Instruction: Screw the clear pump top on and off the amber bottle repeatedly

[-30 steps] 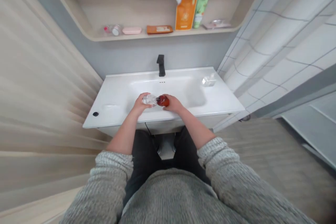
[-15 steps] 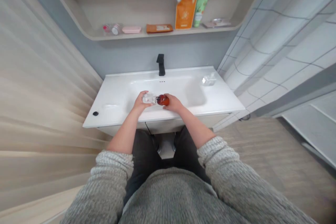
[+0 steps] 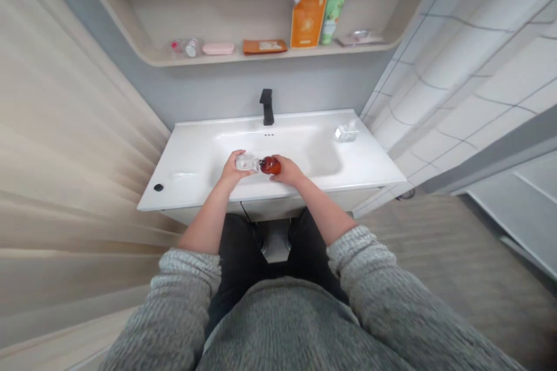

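Over the front of the white sink basin [image 3: 278,148], my left hand [image 3: 231,171] is closed around a clear bottle [image 3: 246,163]. My right hand [image 3: 288,172] grips an amber bottle [image 3: 270,166] that lies tilted on its side. The dark neck of the amber bottle points left and meets the mouth of the clear one. Whether liquid passes between them is too small to tell. A round black cap [image 3: 159,188] lies on the left end of the counter.
A black faucet [image 3: 267,107] stands behind the basin. On the right counter sits a clear plastic piece [image 3: 346,132]. The shelf [image 3: 204,61] above holds an orange pouch [image 3: 308,20], a green tube [image 3: 333,14], a pink case [image 3: 218,48] and an orange packet [image 3: 264,47]. A curtain [image 3: 78,145] hangs at left.
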A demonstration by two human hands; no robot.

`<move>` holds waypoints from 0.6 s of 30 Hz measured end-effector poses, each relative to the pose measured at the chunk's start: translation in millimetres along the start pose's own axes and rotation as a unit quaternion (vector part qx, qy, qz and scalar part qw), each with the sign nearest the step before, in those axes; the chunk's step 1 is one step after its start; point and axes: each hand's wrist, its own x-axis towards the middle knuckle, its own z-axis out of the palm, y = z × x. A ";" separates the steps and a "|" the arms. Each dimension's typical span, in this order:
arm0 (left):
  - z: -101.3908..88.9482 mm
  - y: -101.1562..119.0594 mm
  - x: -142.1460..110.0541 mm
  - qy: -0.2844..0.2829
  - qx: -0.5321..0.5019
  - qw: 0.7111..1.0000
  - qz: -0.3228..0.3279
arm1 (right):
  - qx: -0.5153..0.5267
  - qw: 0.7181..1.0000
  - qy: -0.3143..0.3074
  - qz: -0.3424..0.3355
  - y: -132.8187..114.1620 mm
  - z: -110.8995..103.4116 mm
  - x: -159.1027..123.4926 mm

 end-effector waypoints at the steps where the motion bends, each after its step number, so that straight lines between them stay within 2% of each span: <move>1: 0.0 0.3 0.0 0.001 -0.002 1.000 -0.001 | 0.000 1.000 -0.001 0.001 -0.1 -0.2 -0.2; 18: 1.8 5.0 -0.3 0.009 -0.008 1.000 -0.014 | -0.010 1.000 0.006 -0.003 4.4 3.2 1.4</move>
